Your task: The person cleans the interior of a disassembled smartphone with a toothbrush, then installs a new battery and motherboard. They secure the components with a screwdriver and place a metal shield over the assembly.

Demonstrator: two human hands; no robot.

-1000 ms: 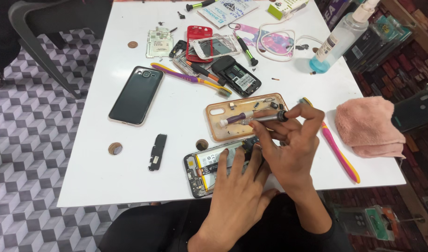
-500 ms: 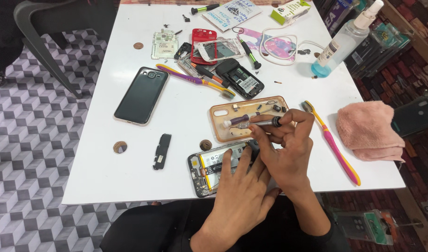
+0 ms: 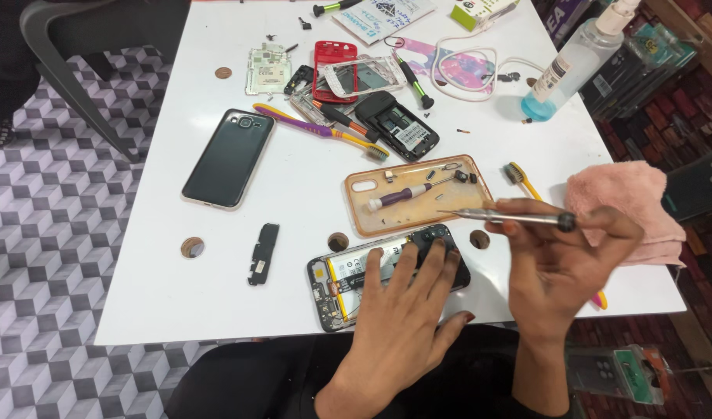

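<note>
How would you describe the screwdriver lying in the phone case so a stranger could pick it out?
On the white table, find the clear orange-rimmed phone case just above the opened phone. The purple-handled screwdriver lies inside it among tiny screws, the only one resting in a case rather than on the tabletop or in a hand.

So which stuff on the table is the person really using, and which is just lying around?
In use:
left hand pressing on the opened phone
right hand holding a thin screwdriver
clear orange case used as a parts tray

Lying about:
black phone
purple toothbrush
spray bottle
pink cloth
</note>
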